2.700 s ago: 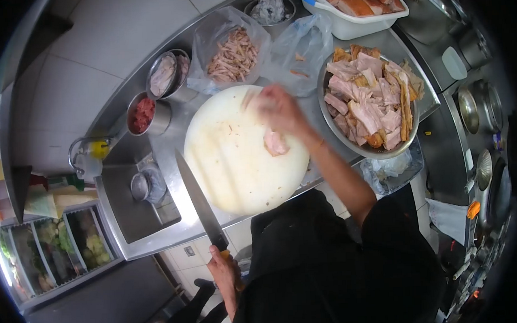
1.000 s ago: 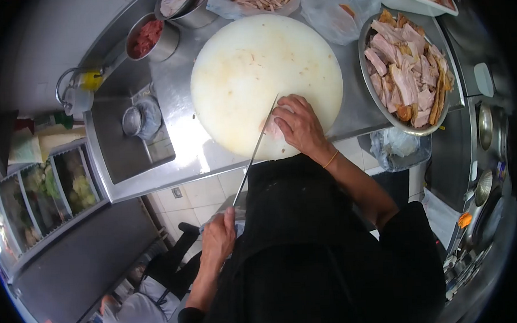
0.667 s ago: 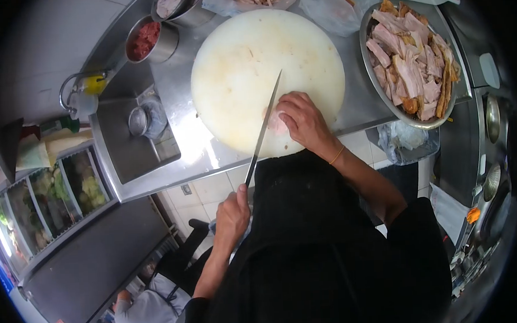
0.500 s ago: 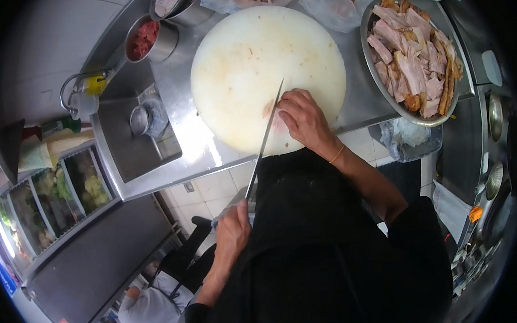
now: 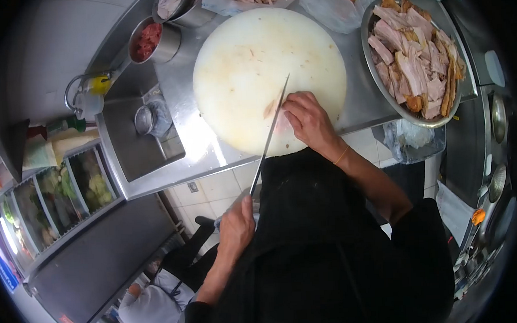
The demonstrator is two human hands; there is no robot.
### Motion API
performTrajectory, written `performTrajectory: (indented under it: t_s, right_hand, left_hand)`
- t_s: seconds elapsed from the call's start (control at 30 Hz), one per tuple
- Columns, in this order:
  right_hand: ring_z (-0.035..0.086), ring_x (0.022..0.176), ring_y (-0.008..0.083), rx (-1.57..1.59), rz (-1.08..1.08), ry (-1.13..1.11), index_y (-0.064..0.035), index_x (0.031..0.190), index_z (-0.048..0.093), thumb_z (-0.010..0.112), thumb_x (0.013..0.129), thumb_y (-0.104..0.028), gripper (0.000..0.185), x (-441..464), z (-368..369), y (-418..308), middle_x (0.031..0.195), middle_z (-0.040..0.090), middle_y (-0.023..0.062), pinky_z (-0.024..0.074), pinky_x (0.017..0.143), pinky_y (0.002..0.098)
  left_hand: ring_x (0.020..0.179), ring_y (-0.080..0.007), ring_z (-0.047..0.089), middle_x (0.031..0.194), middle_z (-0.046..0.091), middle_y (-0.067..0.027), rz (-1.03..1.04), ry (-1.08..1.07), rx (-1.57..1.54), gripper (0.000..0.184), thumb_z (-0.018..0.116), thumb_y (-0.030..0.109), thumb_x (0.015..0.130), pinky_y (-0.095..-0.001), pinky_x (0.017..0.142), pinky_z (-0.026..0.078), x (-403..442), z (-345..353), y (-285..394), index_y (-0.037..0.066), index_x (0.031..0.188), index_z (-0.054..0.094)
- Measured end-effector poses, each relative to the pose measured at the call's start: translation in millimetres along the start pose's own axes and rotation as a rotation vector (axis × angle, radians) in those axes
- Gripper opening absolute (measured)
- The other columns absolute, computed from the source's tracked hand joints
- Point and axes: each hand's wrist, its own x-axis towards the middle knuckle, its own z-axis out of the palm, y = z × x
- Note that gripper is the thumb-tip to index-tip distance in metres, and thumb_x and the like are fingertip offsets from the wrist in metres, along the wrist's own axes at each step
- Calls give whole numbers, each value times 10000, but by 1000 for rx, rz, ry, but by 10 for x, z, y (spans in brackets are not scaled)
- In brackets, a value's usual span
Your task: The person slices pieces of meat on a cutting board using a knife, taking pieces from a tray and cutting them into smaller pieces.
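Pale meat piece (image 5: 281, 127): on the round cutting board (image 5: 237, 64), directly under the fingers of the right hand (image 5: 311, 120), which are curled over it and appear to hold it down; its far side is hidden by them. Judged light, soft, probably moist and a little slippery; likely to flatten under pressure and tear if pulled. Best hold: from above, fingertips bent back, away from the cut side.

Fingers of the left hand (image 5: 237, 223): closed round the handle of the knife (image 5: 270, 135). Blade slants past the right fingertips, just beside them, tip beyond. It is stiff and is the main obstacle: little margin on that side. Thin meat slice (image 5: 269, 109): across the blade, left of the right fingertips; likely limp.

Farther out, from the right fingers: oval pan of cut meat (image 5: 410, 62) to the right and beyond; plastic bag (image 5: 338, 11) beyond; pot of red meat (image 5: 155, 42) beyond, well left; sink (image 5: 142, 137) well left, all on or set into the metal table (image 5: 184, 115).
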Motion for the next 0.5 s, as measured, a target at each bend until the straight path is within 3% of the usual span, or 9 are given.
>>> performTrajectory:
  t_s: [0.2, 0.33, 0.5]
  right_hand:
    - [604, 1058, 340, 50, 5, 16, 22, 1012, 680, 654, 826, 57, 191, -58, 12, 14, 1068, 658, 148, 522, 934, 408]
    - [608, 1058, 344, 64, -12, -48, 23, 1010, 676, 658, 821, 47, 192, -6, -65, 21, 1080, 661, 149, 527, 924, 415]
    - [614, 1046, 342, 29, 3, 14, 24, 1000, 673, 656, 822, 40, 180, -57, -54, 54, 1078, 661, 147, 529, 925, 407]
  left_hand:
    - [789, -586, 614, 778, 637, -356, 10, -28, 69, 523, 429, 375, 1091, -629, 697, 487, -100, 251, -289, -35, 856, 652]
    - [796, -590, 608, 790, 638, -360, 59, 5, 14, 539, 423, 378, 1092, -621, 714, 487, 337, 218, 56, -44, 843, 647]
    - [833, -581, 611, 824, 640, -365, 0, -20, -6, 519, 421, 362, 1094, -615, 751, 473, 133, 25, 51, -49, 863, 638]
